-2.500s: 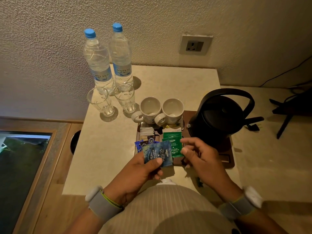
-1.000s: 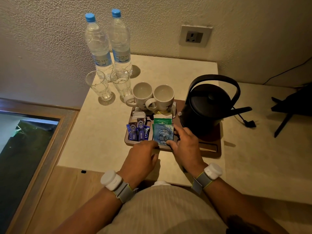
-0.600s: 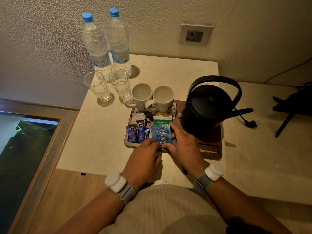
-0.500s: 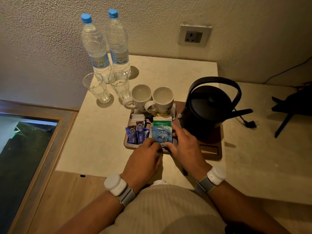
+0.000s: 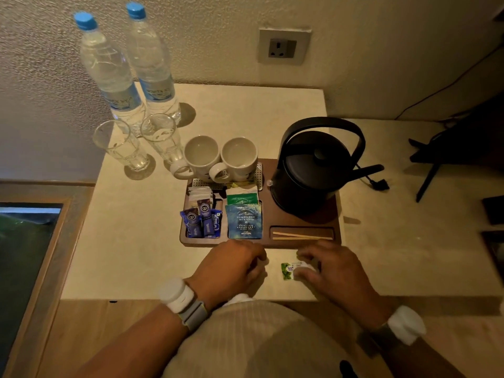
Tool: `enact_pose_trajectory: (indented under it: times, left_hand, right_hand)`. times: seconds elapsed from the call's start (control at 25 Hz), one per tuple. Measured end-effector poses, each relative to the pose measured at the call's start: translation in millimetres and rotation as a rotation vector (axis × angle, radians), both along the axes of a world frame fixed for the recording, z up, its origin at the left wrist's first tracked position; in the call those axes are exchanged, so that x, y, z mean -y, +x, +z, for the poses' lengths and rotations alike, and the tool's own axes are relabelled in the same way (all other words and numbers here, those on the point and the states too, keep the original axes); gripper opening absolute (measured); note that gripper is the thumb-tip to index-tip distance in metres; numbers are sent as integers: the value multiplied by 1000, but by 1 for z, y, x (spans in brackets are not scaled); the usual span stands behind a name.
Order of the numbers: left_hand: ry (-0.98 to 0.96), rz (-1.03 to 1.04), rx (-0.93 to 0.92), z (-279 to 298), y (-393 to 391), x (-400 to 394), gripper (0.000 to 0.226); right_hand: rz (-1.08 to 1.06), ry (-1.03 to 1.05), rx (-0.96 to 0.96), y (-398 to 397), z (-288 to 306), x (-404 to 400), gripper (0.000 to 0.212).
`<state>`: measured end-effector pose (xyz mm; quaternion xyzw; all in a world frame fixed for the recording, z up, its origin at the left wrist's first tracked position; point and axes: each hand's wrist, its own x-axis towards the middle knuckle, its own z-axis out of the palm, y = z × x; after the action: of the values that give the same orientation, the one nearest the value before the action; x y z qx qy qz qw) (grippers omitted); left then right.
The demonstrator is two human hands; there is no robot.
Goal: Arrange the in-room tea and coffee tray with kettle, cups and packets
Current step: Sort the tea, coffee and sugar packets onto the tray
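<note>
While the right hand (image 5: 331,271) pinches one sugar sachet (image 5: 288,270), the left hand (image 5: 231,268) curls empty beside two cups (image 5: 201,155).

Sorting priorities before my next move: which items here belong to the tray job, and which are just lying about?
Job: wooden tray, black kettle, two white cups, tea packets, blue sachets, sugar-free sachet.
Lying about: water bottles, two glasses, wall socket.

On the tray (image 5: 300,242), kettle (image 5: 308,173) stands right of cups (image 5: 221,156), packets (image 5: 223,216) before them.
</note>
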<state>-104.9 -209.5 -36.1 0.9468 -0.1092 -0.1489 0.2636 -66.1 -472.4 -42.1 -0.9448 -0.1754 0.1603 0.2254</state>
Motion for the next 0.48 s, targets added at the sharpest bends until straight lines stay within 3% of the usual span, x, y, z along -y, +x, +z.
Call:
enact_pose_trajectory:
  times: [0.12, 0.28, 0.4, 0.48]
  left_hand:
    - [-3, -81, -52, -5, 10, 12, 30]
    - [-18, -88, -47, -9, 8, 18, 31]
    - [-49, 34, -24, -9, -2, 7, 23]
    - [-97, 200, -15, -11, -10, -6, 13]
  right_hand:
    - [78, -155, -7, -14, -14, -6, 50]
    - [47, -185, -103, -13, -17, -21, 27]
    - [32, 28, -175, -8, -8, -36, 17]
    - [30, 231, -73, -3, -3, -54, 2]
